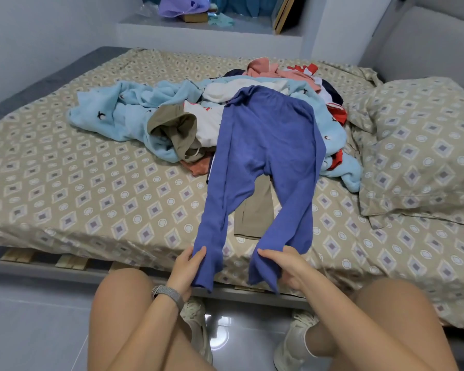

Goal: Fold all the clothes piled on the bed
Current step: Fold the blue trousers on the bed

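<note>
A pair of blue-violet trousers [265,145] lies stretched from the clothes pile toward the bed's front edge, waistband on the pile, legs apart. My left hand [186,266] grips the cuff of the left leg. My right hand [284,263] grips the cuff of the right leg. Both cuffs hang over the bed's edge. Behind lies the pile [225,108]: a light blue fleece garment [113,113], khaki trousers [177,129], white, pink and red pieces. A folded khaki piece [255,210] lies flat under the trouser legs.
The bed [78,188] has a beige diamond-patterned sheet. A matching pillow [423,145] sits at the right. A ledge behind the bed holds a purple cloth [182,6] and other things. My knees and shoes are below the bed edge on the tiled floor.
</note>
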A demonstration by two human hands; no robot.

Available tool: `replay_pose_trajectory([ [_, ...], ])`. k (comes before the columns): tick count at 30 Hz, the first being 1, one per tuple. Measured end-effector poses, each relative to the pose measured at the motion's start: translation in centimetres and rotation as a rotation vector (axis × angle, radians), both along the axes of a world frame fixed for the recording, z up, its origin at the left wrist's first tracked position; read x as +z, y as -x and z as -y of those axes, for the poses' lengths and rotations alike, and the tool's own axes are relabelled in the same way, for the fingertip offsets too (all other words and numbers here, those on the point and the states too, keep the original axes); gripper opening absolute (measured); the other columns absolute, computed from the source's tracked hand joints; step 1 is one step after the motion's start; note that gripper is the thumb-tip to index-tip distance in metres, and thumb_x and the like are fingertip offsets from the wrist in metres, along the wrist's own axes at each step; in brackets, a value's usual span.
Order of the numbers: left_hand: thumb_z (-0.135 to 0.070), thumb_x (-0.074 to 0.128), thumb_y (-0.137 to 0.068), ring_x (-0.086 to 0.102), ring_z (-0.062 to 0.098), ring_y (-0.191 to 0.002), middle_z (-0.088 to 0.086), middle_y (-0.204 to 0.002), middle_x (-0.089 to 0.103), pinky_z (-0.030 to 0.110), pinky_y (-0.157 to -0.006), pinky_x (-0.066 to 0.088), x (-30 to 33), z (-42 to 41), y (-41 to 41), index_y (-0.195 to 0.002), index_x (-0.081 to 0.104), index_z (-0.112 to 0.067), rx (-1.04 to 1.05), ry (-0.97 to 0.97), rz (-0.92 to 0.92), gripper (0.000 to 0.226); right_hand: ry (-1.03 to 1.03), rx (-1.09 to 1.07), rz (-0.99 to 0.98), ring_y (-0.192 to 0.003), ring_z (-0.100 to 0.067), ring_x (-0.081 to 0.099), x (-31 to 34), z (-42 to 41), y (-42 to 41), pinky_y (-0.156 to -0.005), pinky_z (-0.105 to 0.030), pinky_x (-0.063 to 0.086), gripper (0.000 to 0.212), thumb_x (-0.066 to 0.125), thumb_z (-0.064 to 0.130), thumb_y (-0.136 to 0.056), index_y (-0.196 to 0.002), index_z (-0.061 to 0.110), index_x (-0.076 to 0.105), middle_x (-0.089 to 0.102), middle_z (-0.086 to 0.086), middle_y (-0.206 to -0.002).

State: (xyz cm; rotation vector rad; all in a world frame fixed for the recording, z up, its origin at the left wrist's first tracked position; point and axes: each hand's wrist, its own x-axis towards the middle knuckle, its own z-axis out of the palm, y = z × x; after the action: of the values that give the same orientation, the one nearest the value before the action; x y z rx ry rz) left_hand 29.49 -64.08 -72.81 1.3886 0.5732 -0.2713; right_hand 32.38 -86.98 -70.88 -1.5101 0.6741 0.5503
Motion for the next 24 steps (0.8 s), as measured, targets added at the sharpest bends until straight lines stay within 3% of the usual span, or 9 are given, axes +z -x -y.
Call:
replay_pose_trajectory([
  [4, -0.023, 0.054, -0.098, 0.068, 0.023, -0.098, 0.005, -0.106, 0.071, 0.035, -0.081, 0.056, 0.6, -0.1, 0.5, -0.106, 0.062, -0.016, 0.015, 0.064, 0.083, 0.014, 0.146, 0.172, 0.047, -0.098, -0.027, 0.061, 1.2, -2.2, -0.6, -0.068, -0.037, 0.055, 0.057, 0.083, 0.030, -0.069, -0.111, 0.007, 0.051, 0.059, -0.013, -0.111],
  [8, -0.022, 0.052, -0.099, 0.068, 0.021, -0.088, 0.009, -0.100, 0.070, 0.030, -0.073, 0.055, 1.3, -0.4, 0.6, -0.100, 0.061, -0.010, -0.027, 0.018, 0.061, 0.015, 0.237, 0.361, 0.071, -0.069, -0.020, 0.060, 2.8, -4.9, -1.4, -0.052, -0.024, 0.053, 0.025, 0.066, 0.006, -0.085, -0.096, 0.008, 0.044, 0.050, -0.012, -0.092],
  [12, -0.018, 0.050, -0.100, 0.066, 0.018, -0.082, 0.011, -0.096, 0.070, 0.026, -0.066, 0.053, 2.3, -0.1, 0.5, -0.100, 0.061, -0.006, -0.067, 0.047, 0.080, 0.016, 0.303, 0.535, 0.113, -0.060, -0.020, 0.067, 4.4, -7.9, -1.7, -0.053, -0.022, 0.056, 0.023, 0.064, 0.004, -0.086, -0.087, 0.011, 0.042, 0.056, -0.011, -0.086],
  [15, -0.016, 0.045, -0.102, 0.069, 0.014, -0.073, 0.007, -0.085, 0.073, 0.024, -0.059, 0.053, 3.1, 0.0, 0.3, -0.099, 0.062, -0.007, -0.077, 0.112, 0.106, 0.020, 0.277, 0.626, 0.144, -0.057, -0.019, 0.068, 4.9, -10.1, -1.7, -0.059, -0.026, 0.059, 0.022, 0.064, 0.004, -0.085, -0.079, 0.010, 0.044, 0.058, -0.008, -0.069],
  [18, -0.017, 0.041, -0.103, 0.072, 0.020, -0.079, 0.012, -0.094, 0.074, 0.027, -0.062, 0.057, 3.7, 0.0, 0.2, -0.110, 0.063, -0.003, -0.024, 0.254, 0.103, 0.027, 0.232, 0.650, 0.161, -0.067, -0.023, 0.071, 4.8, -11.5, -1.9, -0.077, -0.038, 0.061, 0.012, 0.063, 0.004, -0.084, -0.079, 0.008, 0.053, 0.063, -0.008, -0.065],
  [21, -0.024, 0.039, -0.103, 0.070, 0.025, -0.087, 0.019, -0.108, 0.069, 0.030, -0.069, 0.060, 3.8, -0.4, 0.0, -0.113, 0.063, -0.003, 0.046, 0.363, 0.076, 0.033, 0.128, 0.582, 0.137, -0.071, -0.025, 0.071, 4.9, -12.2, -2.1, -0.080, -0.039, 0.060, 0.004, 0.059, 0.000, -0.085, -0.083, 0.001, 0.061, 0.067, -0.010, -0.069],
  [24, -0.032, 0.044, -0.101, 0.066, 0.026, -0.087, 0.021, -0.108, 0.067, 0.031, -0.068, 0.058, 3.8, -0.7, -0.3, -0.116, 0.063, -0.004, 0.051, 0.400, 0.039, 0.037, 0.019, 0.535, 0.048, -0.086, -0.030, 0.072, 5.4, -12.4, -2.1, -0.085, -0.039, 0.059, 0.023, 0.042, 0.002, -0.091, -0.094, -0.005, 0.064, 0.071, -0.016, -0.089],
])
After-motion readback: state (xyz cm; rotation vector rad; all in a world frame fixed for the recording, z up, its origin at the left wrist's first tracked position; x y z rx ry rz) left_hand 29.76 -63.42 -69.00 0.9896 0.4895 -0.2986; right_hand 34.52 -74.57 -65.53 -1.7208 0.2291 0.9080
